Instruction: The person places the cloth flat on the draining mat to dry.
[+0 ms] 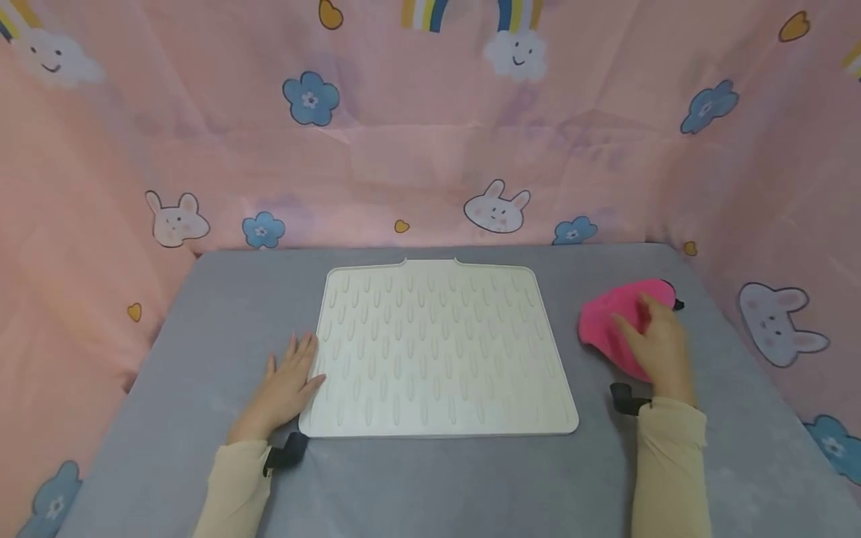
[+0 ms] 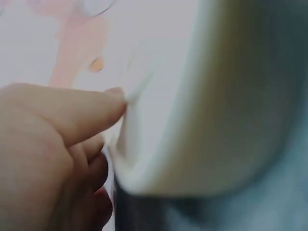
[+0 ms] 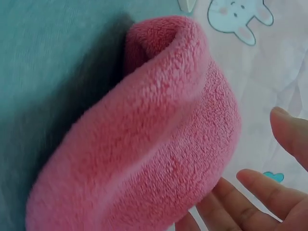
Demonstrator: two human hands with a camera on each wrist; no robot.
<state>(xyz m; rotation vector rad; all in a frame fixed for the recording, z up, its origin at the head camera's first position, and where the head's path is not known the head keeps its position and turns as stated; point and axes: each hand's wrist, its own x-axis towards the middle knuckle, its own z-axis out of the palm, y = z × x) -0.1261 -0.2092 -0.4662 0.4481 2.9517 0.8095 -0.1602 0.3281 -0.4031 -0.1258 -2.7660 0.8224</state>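
Note:
A white drying mat (image 1: 437, 351) with rows of oblong ridges and a raised rim lies flat on the table, a notched lip along its far side. At its left edge rests my left hand (image 1: 282, 388), fingers fairly straight and thumb touching the rim; the left wrist view shows that thumb (image 2: 96, 110) close up. To the right of the mat, my right hand (image 1: 659, 344) is over a crumpled pink plush cloth (image 1: 612, 317). In the right wrist view the fingers (image 3: 269, 192) are spread beside the cloth, with the thumb apart from it.
The table (image 1: 430, 486) has a grey cover. A pink curtain (image 1: 403, 164) printed with rabbits, flowers and clouds hangs behind and on both sides. A small black piece (image 1: 678, 305) shows at the cloth's far right end. Each wrist wears a black camera.

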